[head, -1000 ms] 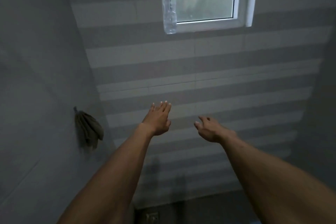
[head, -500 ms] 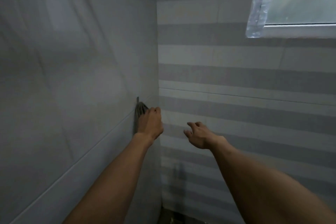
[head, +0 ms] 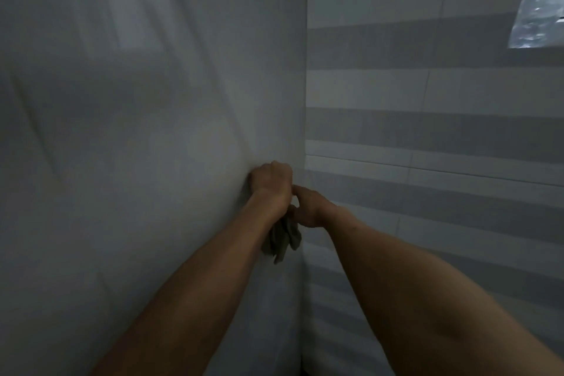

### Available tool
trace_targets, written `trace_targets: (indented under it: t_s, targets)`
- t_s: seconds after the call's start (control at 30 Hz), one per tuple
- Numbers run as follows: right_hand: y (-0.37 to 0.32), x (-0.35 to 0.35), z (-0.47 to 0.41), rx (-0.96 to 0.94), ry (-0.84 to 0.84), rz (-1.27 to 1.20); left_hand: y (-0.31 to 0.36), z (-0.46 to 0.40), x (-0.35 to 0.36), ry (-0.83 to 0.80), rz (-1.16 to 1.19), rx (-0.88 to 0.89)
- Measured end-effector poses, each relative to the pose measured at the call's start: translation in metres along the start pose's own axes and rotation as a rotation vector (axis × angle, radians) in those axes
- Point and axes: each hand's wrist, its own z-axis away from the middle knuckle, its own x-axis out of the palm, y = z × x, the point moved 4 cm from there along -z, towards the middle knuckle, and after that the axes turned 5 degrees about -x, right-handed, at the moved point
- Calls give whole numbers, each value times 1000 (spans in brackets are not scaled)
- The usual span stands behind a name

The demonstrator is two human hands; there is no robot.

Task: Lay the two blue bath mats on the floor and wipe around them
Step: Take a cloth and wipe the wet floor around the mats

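Note:
A grey-green cloth (head: 282, 238) hangs on the left wall, close to the room's corner. My left hand (head: 270, 181) is closed around the top of the cloth, pressed against the wall. My right hand (head: 308, 207) is right beside it with curled fingers that touch the cloth just under my left hand. Only the lower folds of the cloth show below the two hands. No blue bath mat is in view, and the floor is out of sight.
The plain grey left wall (head: 122, 131) meets a striped tiled wall (head: 427, 131) at a corner straight ahead. A clear plastic bottle (head: 537, 9) shows at the top right edge.
The view has swung left toward the corner. My left hand has gone from flat beside the cloth to closed on it, and my right hand has moved in to touch it.

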Motion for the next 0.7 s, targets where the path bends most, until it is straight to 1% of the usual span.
trace_targets:
  t_s: [0.07, 0.13, 0.2, 0.3, 0.4, 0.53, 0.6, 0.7]
  targets:
    - [-4, 1, -8, -28, -27, 11, 3, -10, -5, -32, -14, 9]
    - [-4, -5, -14, -44, -36, 16, 5, -19, -11, -96, -17, 10]
    - [4, -21, -15, -29, 5, -19, 6, -27, -19, -153, 20, 16]
    - [16, -65, -13, -1, 109, -84, 12, -37, -37, -201, 103, 40]
    - [30, -115, -4, 23, 154, -125, 24, -51, -53, -250, 299, 82]
    - [66, -174, 20, 99, 243, -50, 59, -76, -59, -353, 589, 151]
    - [87, -198, 38, 149, 286, -63, 83, -84, -54, -382, 672, 219]
    - [118, -226, 72, 232, 337, -58, 131, -90, -40, -426, 730, 362]
